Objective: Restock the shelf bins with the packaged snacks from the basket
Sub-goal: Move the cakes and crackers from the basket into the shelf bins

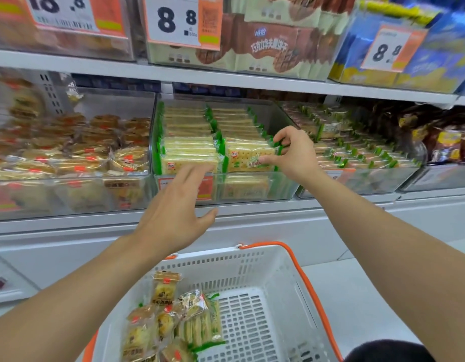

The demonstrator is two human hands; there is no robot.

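A shopper's hands restock cracker packs at a clear shelf bin (283, 184), the basket (255, 259) waiting below.

The right hand (295, 152) is pinched on a green-edged cracker pack (245, 155) at the bin's near right, thumb below and fingers on its crimped end. It looks light, crinkly and easily crushed, best held by its edges. The left hand (174, 212) hovers spread and empty, near left.

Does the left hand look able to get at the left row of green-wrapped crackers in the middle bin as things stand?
Probably yes. The left hand is open, fingers near the clear bin's front lip, with nothing between them and the left row; the right hand is busy on the right row.
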